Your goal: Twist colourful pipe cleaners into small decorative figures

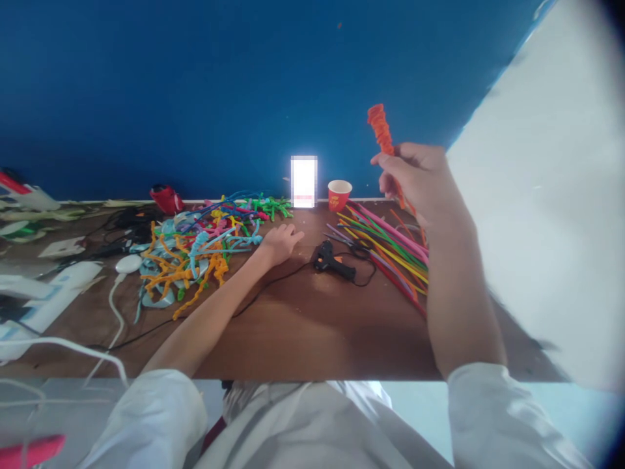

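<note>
Your left forearm (pixel 215 316) slants forward and inward, held low, and your left hand (pixel 279 245) lies back upward, fingers (pixel 282 230) pointing ahead, its palm hidden beneath. Your right forearm (pixel 461 286) rises steeply, lifting your right hand (pixel 417 174) well above the left one. There the hand tips inward, its fingers curled together in a firm grip.

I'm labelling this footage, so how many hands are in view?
2: the left hand, low over the table beside the colourful pile; and the right hand, raised, holding the orange coil. Some fingers are hidden; no other hands show.
</note>
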Available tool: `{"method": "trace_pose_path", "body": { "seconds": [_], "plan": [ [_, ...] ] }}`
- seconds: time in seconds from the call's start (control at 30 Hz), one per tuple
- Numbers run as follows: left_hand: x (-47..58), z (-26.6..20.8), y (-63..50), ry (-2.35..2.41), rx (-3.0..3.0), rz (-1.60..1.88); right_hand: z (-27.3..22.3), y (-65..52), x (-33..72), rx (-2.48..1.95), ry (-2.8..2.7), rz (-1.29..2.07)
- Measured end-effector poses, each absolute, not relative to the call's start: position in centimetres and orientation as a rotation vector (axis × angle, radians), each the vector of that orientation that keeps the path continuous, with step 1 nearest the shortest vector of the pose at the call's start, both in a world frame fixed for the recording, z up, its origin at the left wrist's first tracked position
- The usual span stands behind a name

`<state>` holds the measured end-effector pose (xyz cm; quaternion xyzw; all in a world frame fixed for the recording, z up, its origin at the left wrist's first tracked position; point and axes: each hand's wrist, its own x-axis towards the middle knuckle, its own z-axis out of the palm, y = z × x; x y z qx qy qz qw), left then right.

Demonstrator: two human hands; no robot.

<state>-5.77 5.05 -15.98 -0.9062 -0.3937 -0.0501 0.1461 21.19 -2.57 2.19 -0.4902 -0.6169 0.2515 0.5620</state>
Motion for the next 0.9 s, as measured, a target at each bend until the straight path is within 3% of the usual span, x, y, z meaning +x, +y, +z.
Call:
{"method": "trace_pose_path", "body": {
  "seconds": [0.9],
  "plan": [
    [-5.3,-15.4,4.29,-1.29,-2.626,-0.156,2.16,-2.29,21.47,-1.199,-1.399,0.563]
  ]
}}
